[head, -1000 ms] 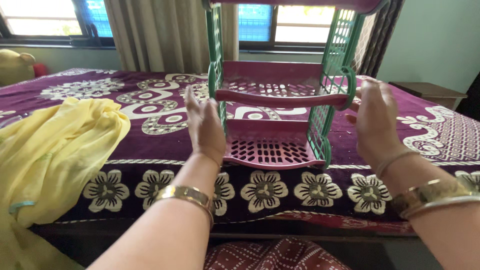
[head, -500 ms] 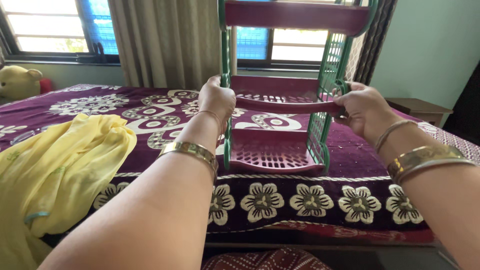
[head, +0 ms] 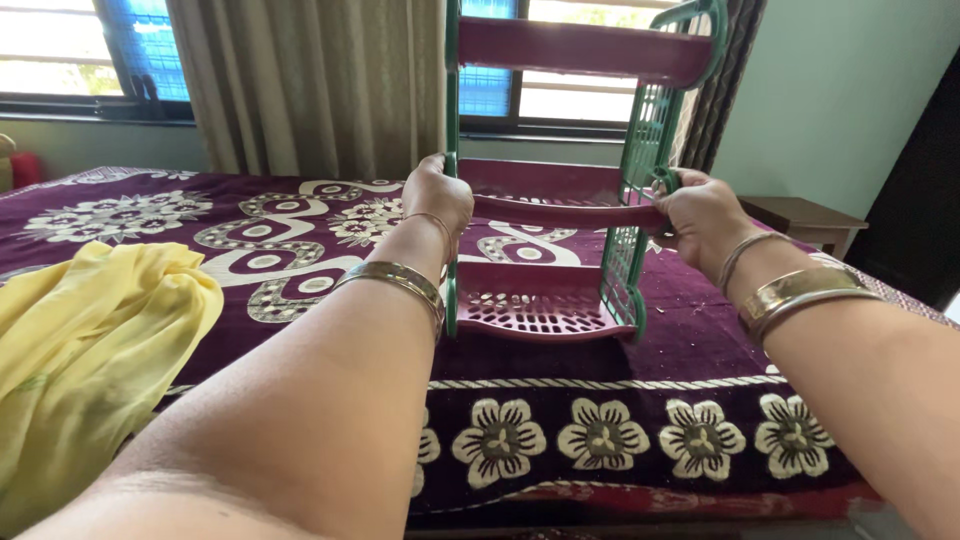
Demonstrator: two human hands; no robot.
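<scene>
Left hand (head: pixel 437 193) clenched on green side frame; right hand (head: pixel 700 212) clenched on opposite frame. Plastic shelf rack (head: pixel 560 190) upright, frame centre, on maroon bedspread (head: pixel 600 440). Judged: repositioning step; next move needs level two-handed carrying.

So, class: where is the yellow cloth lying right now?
In the head view, the yellow cloth lies at the lower left on the maroon flowered bedspread, beside the left forearm, well left of the plastic rack that both hands grip.

Single head view, close, facing forward over bed (head: pixel 600 400) toward window (head: pixel 560 100)
</scene>
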